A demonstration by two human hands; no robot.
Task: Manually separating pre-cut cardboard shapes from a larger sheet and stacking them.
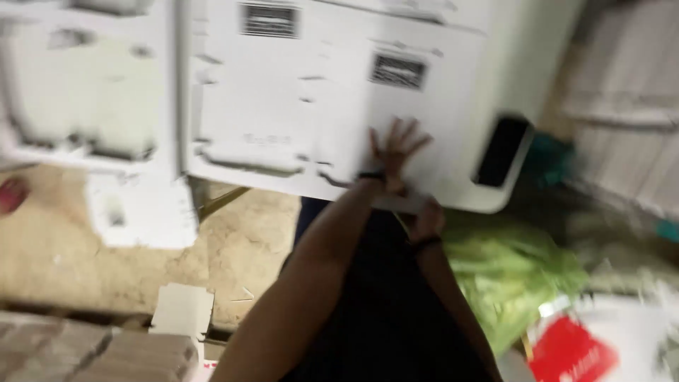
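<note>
The view is motion-blurred. A large white die-cut cardboard sheet (297,92) with dark printed patches fills the upper middle. My left hand (396,145) lies flat on it with fingers spread, a dark band on the wrist. My right hand (428,221) is curled around the sheet's near edge, just below and to the right of the left hand. A dark rounded cut-out (502,152) shows near the sheet's right corner. My dark clothing fills the space between my arms.
A second white die-cut sheet (85,85) lies to the left, with a smaller white piece (141,212) below it. Brown cartons (85,354) and a small white box (182,308) sit bottom left. A green bag (509,276) and red-and-white packet (573,350) lie right, below pale stacked sheets (629,106).
</note>
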